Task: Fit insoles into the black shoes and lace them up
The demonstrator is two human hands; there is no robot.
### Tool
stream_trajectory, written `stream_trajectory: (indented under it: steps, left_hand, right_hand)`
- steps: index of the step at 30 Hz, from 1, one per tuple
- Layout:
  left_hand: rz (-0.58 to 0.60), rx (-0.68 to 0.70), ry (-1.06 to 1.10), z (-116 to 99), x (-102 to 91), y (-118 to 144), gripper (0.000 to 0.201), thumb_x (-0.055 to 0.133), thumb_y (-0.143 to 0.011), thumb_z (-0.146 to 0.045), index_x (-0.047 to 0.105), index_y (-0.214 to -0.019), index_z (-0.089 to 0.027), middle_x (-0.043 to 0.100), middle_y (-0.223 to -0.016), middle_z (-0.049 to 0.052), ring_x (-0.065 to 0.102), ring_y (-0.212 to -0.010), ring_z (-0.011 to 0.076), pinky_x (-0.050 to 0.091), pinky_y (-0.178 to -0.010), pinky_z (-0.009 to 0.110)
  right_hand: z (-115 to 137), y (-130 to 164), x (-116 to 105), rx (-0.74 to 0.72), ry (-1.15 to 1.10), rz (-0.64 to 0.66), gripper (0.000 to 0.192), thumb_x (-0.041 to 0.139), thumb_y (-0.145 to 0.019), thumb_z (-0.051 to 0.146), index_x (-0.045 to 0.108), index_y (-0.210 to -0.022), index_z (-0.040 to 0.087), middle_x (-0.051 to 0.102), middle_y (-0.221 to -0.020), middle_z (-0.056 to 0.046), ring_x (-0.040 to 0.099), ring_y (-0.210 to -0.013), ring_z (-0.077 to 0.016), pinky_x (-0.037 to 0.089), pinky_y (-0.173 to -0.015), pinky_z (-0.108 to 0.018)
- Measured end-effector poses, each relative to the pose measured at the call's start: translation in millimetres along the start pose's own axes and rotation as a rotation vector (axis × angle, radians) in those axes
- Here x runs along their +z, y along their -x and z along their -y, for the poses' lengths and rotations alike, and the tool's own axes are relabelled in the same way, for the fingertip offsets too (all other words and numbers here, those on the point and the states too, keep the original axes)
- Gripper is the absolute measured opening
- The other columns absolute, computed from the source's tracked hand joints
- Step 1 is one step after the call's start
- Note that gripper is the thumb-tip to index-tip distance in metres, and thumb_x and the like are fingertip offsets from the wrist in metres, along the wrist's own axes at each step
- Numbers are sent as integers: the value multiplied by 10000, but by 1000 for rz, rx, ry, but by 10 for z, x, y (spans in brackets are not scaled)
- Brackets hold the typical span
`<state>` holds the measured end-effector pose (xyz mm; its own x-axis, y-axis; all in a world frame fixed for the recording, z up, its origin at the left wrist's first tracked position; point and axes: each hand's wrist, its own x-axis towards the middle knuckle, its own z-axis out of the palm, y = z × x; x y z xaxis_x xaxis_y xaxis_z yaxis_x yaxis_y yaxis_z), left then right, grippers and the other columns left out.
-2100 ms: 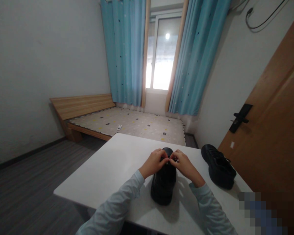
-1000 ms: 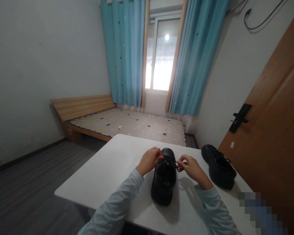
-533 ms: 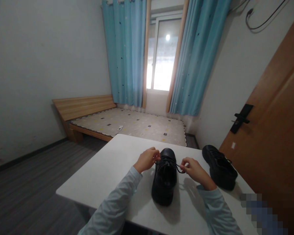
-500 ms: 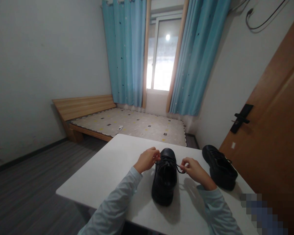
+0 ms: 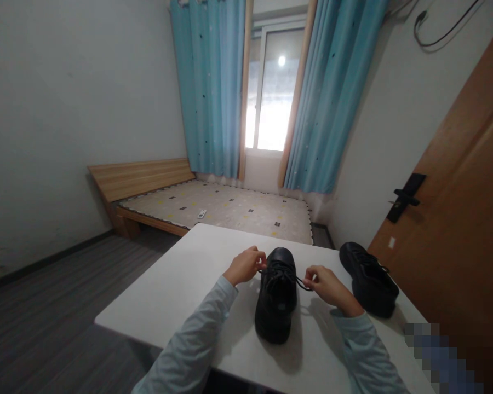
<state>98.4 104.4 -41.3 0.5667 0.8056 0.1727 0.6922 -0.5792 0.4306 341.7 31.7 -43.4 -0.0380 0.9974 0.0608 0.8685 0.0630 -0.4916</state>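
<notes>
A black lace-up shoe (image 5: 274, 317) stands upright on the white table (image 5: 181, 284), its toe pointing away from me and its opening towards me. On its left side my left hand (image 5: 245, 265) pinches a black shoelace close to the shoe's upper. To the right, my right hand (image 5: 322, 282) pinches another length of black shoelace (image 5: 302, 284), which runs from the shoe to my fingertips. Both hands are closed and raised slightly off the tabletop. The lacing over the tongue is dark, so I cannot make out whether it is knotted.
A second black shoe (image 5: 372, 284) stands at the table's right edge, near the brown door (image 5: 447, 219). Beyond the table is a bed with a patterned mattress (image 5: 238, 208), a small white remote (image 5: 202, 214) lying on it. A blurred patch covers the lower right corner.
My two hands have drawn very slightly apart, the left one shifting a little to the left. The shoelace on the right looks straighter. The shoe stays in place.
</notes>
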Motion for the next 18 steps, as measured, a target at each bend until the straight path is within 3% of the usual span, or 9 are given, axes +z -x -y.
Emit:
stream_trajectory:
  steps: [10,18]
  left_hand:
    - [44,-15,-26,102,6,-20,106,584,-790,-276,652,-855,-226,551,-886,17,552,-755,136,396,-658,220]
    - [7,14,16,90,25,-21,106,577,-803,-280,640,-836,-200,543,-867,23,550,-749,136,396,-661,226]
  right_hand:
    - [-8,6,-6,29,10,39,108,566,-705,193,581,-602,165,653,-648,-51,588,-661,-180,385,-603,-252]
    - [-1,-1,-15,-13,-41,63,109,543,-707,187,574,-607,161,645,-654,-54,573,-650,-176,394,-603,-263]
